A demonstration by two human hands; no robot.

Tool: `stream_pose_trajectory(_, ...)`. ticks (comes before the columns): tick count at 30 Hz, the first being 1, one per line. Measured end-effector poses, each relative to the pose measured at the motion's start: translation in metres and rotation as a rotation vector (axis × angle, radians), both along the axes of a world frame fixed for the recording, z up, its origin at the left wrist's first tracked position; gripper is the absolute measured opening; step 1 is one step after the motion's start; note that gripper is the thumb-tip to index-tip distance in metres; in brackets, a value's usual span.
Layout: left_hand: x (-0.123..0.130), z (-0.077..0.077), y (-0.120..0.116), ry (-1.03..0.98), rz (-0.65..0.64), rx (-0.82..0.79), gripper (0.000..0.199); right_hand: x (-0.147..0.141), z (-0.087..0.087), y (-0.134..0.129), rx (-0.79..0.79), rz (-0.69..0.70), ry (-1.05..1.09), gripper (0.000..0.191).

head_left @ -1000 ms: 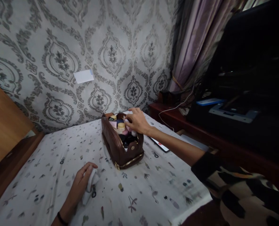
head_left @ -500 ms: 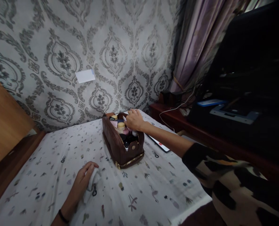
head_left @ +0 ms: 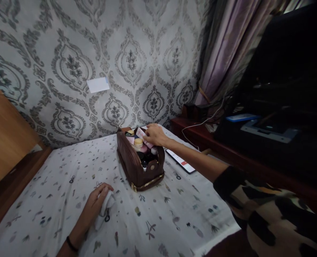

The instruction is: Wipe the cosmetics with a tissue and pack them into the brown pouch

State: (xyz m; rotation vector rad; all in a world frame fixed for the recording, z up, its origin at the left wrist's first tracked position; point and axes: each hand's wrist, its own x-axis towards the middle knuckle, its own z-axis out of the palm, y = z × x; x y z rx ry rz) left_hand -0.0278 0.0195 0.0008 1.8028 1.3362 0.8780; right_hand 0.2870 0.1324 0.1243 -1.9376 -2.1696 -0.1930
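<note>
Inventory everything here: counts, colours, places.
Leather zip bag: one, brown, centre
Round lids: two, yellow, in bag
Printed pack: one, pink, in bag
Other contents: unclear, mixed, in bag
Lit phone: one, black, beside bag
Patterned sheet: one, white, under bag
Bunched fabric: one, white, foreground
Paper rectangle: one, white, wall
Patterned wallpaper: one, grey, behind
Draped curtain: one, purple, right
Thin cable: one, white, right
Wooden panel: one, tan, left
Wooden ledge: one, red, right
Large object: one, black, right
Left hand: one, on fabric
Right hand: one, at pack

Smooth leather-look bag (head_left: 129,159); metallic zip (head_left: 149,184)
</note>
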Motion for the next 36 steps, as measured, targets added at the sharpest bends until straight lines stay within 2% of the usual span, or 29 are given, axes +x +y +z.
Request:
stream_pose_trajectory(8, -0.001, -0.001, 0.001, 0.005, -0.014, -0.009, 0.053, -0.002, 0.0, 0.001, -0.03, 0.05, 0.064, 0.036)
stream_pose_trajectory(15, 0.0, 0.002, 0.001, 0.025, -0.035, -0.017, 0.055, 0.001, -0.001, 0.0, 0.03, 0.023, 0.138, 0.023)
stream_pose_trajectory(20, -0.002, 0.0, 0.003, 0.062, -0.063, -0.022, 0.055, -0.001, -0.007, 0.001, 0.083, 0.033, 0.146, 0.024)
stream_pose_trajectory(23, -0.003, -0.001, 0.003, 0.062, -0.063, -0.018, 0.054, -0.002, -0.009, 0.0, 0.075, 0.044, 0.147, 0.025)
stream_pose_trajectory(27, -0.006, -0.005, 0.004, 0.059, -0.083, -0.032, 0.051, -0.003, -0.01, 0.0, 0.038, 0.046, 0.134, 0.017)
stream_pose_trajectory(36, -0.009, -0.012, 0.006, 0.049, -0.113, -0.029, 0.051, -0.006, -0.008, -0.007, 0.034, -0.029, 0.033, 0.032)
